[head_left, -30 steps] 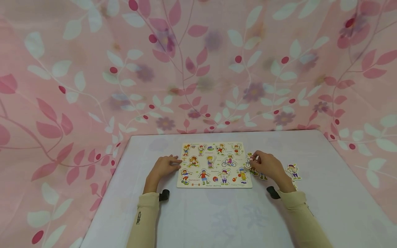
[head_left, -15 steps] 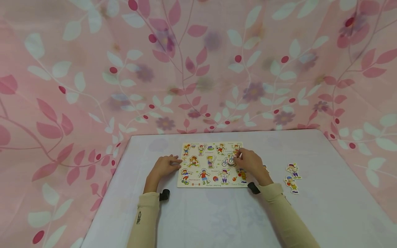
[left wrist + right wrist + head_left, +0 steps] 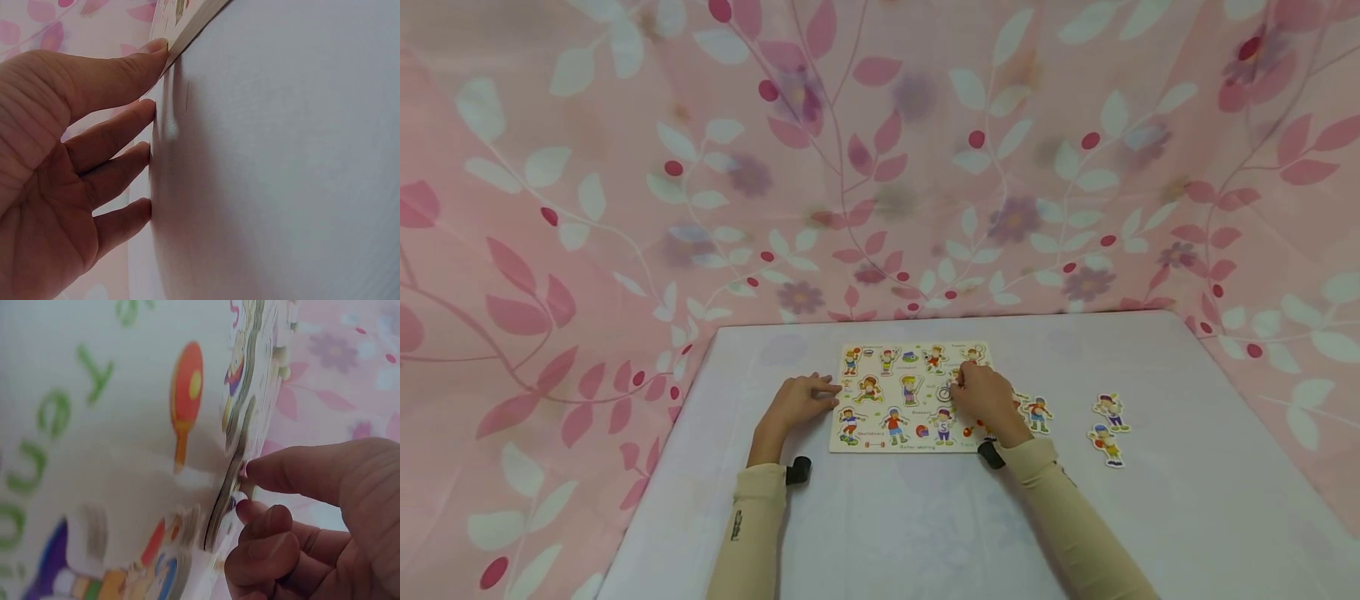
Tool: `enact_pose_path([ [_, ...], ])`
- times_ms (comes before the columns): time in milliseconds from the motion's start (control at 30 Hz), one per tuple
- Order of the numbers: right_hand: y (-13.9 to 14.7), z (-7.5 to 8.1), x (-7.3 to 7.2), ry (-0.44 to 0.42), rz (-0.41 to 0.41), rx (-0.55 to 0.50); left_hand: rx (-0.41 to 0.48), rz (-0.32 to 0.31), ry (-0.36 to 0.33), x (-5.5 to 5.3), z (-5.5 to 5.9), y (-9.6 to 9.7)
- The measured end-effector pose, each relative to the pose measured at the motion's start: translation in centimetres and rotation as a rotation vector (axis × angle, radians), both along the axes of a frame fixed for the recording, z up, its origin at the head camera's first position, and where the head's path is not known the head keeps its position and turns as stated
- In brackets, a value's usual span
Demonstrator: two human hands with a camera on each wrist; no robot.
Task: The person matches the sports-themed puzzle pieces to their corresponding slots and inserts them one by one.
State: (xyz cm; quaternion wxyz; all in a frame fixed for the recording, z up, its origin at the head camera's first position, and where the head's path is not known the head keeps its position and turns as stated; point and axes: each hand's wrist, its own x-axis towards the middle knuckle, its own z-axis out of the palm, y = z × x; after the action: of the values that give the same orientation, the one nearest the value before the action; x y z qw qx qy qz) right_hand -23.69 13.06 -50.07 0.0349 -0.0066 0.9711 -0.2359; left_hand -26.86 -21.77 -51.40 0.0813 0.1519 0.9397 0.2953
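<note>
A cream puzzle board (image 3: 874, 423) with pictures of children at sports lies on the white table. My left hand (image 3: 800, 407) rests by the board's left side, fingers extended. In the left wrist view its thumb (image 3: 134, 72) touches the board's edge and the fingertips rest on the cloth. Over the board's right part my right hand (image 3: 985, 394) pinches a cyclist puzzle piece (image 3: 944, 392) between thumb and fingers. In the right wrist view the piece (image 3: 224, 503) shows edge-on, close over the board surface; the hand hides much of it in the head view.
Beside the board's right edge lies a roller-skater piece (image 3: 1039, 414), with another piece partly behind the right hand. Farther right lie a baseball piece (image 3: 1109, 412) and a basketball piece (image 3: 1106, 447). A pink floral curtain (image 3: 880, 208) stands behind the table.
My right hand has moved left from the loose pieces onto the board, bringing the cyclist piece with it. The loose pieces on the right are uncovered. The left hand stays still.
</note>
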Motion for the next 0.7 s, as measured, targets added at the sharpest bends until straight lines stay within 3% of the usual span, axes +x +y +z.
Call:
enact_pose_path([
  [333, -0.82, 0.04, 0.14, -0.023, -0.042, 0.02, 0.016, 0.01, 0.002, -0.04, -0.24, 0.0],
  [700, -0.26, 0.05, -0.06, -0.061, -0.033, 0.015, 0.0, 0.002, 0.01, -0.17, -0.26, -0.14],
])
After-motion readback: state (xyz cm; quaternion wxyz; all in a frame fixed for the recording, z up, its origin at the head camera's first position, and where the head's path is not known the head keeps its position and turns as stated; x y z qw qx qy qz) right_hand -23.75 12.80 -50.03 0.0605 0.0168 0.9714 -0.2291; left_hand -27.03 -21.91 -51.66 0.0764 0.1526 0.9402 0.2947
